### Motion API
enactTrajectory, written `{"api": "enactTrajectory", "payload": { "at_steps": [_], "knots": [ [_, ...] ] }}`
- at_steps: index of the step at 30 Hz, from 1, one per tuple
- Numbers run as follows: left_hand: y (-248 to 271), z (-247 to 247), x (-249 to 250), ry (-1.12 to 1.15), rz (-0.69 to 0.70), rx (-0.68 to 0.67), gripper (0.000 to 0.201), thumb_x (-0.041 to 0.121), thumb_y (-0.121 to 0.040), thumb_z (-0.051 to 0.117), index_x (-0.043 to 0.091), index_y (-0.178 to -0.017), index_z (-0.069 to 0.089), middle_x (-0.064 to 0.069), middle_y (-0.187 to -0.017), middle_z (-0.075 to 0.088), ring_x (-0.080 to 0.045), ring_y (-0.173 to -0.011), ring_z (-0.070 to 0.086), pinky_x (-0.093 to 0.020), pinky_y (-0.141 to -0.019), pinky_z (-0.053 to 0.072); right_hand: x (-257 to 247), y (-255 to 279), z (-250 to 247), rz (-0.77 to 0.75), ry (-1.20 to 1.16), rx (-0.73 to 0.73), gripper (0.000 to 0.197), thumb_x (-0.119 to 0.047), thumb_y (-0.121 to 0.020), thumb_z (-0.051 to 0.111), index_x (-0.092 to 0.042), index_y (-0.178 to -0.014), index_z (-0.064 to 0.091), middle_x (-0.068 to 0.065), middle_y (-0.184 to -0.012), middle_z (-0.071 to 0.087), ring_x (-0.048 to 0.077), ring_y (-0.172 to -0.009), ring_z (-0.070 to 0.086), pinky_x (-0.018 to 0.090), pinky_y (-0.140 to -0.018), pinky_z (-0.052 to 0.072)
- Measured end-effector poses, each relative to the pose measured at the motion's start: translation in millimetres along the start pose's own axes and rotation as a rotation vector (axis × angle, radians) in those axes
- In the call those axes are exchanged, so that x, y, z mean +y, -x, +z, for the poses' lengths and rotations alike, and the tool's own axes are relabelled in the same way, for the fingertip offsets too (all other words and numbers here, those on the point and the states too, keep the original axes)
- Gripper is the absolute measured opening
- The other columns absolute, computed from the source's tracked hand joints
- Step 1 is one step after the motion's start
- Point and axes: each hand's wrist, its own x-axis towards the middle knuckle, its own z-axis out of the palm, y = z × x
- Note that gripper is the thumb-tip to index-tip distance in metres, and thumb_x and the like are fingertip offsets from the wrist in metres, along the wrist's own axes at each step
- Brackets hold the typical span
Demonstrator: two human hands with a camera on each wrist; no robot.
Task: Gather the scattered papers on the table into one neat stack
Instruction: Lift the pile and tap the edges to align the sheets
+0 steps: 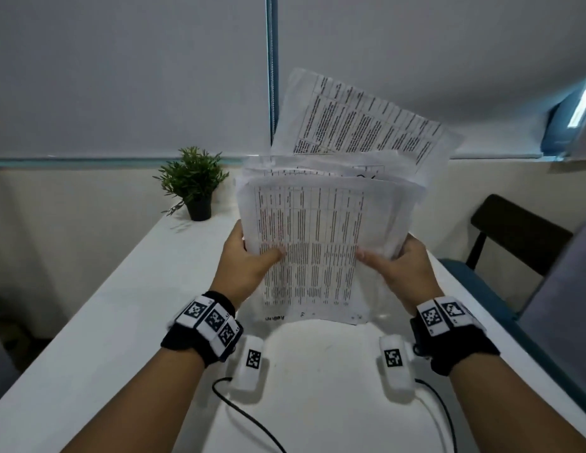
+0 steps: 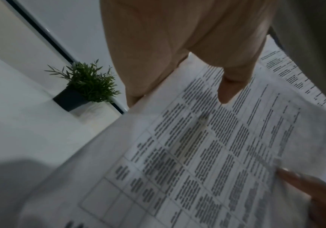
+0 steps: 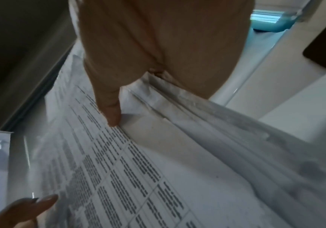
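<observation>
A bundle of printed papers (image 1: 314, 243) with tables of text stands nearly upright above the white table (image 1: 121, 322). Its sheets are uneven, and one sheet (image 1: 367, 122) sticks up at a slant behind the rest. My left hand (image 1: 246, 263) grips the bundle's left edge, thumb on the front sheet. My right hand (image 1: 396, 266) grips the right edge the same way. In the left wrist view the left thumb (image 2: 230, 91) presses on the front sheet (image 2: 197, 154). In the right wrist view the right thumb (image 3: 111, 114) lies on the papers (image 3: 138, 162), whose layered edges show.
A small green plant in a black pot (image 1: 195, 184) stands at the table's far left by the wall. A dark chair (image 1: 514, 233) is at the right of the table. Window blinds (image 1: 121, 76) hang behind. Cables (image 1: 246, 416) trail from both wrists.
</observation>
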Motion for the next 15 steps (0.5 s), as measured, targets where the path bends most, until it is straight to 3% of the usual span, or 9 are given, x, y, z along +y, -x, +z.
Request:
{"api": "enactTrajectory", "payload": {
  "at_steps": [3, 5, 7, 11, 15],
  "knots": [
    [-3.0, 3.5, 1.9, 0.015, 0.010, 0.045, 0.043, -0.002, -0.087, 0.070, 0.016, -0.124, 0.056, 0.003, -0.114, 0.071, -0.009, -0.103, 0.070, -0.042, -0.097, 0.057, -2.6, -0.4, -1.7, -0.006, 0.011, -0.001, 0.035, -0.009, -0.077, 0.089, -0.019, -0.107, 0.073, 0.000, -0.102, 0.082, 0.019, -0.096, 0.079, 0.048, -0.090, 0.062],
    [-2.8, 4.9, 5.9, 0.055, 0.049, 0.064, 0.041, 0.003, -0.089, 0.067, 0.019, -0.124, 0.052, 0.002, -0.115, 0.070, -0.011, -0.103, 0.070, -0.040, -0.093, 0.058, -6.5, 0.5, -3.5, -0.018, -0.025, 0.013, 0.043, -0.008, -0.076, 0.088, -0.022, -0.111, 0.069, -0.003, -0.102, 0.081, 0.016, -0.097, 0.078, 0.038, -0.084, 0.064],
    [-1.4, 5.9, 10.8, 0.086, 0.095, 0.045, 0.049, 0.011, -0.086, 0.067, 0.015, -0.131, 0.048, -0.003, -0.120, 0.068, -0.015, -0.107, 0.070, -0.033, -0.087, 0.060, -13.5, 2.1, -3.6, -0.056, -0.066, 0.034, 0.048, -0.007, -0.076, 0.088, -0.017, -0.117, 0.065, -0.004, -0.102, 0.080, 0.015, -0.098, 0.078, 0.031, -0.080, 0.064],
    [-1.7, 12.5, 17.8, 0.090, 0.146, -0.004, 0.057, 0.007, -0.090, 0.069, 0.012, -0.139, 0.041, -0.006, -0.121, 0.067, -0.007, -0.105, 0.070, -0.023, -0.082, 0.060, -27.4, -0.2, -0.1, -0.072, -0.075, 0.030, 0.044, -0.011, -0.074, 0.091, -0.013, -0.111, 0.068, -0.003, -0.098, 0.082, 0.019, -0.097, 0.078, 0.035, -0.080, 0.064],
    [-2.4, 14.8, 20.4, 0.033, 0.156, 0.023, 0.062, 0.022, -0.082, 0.073, 0.025, -0.136, 0.044, 0.001, -0.116, 0.070, -0.009, -0.104, 0.071, -0.033, -0.086, 0.061, -30.8, -2.8, -2.3, -0.058, -0.133, 0.026, 0.071, -0.024, -0.062, 0.097, -0.006, -0.122, 0.064, 0.013, -0.110, 0.079, 0.029, -0.102, 0.077, 0.047, -0.085, 0.064]
  ]
}}
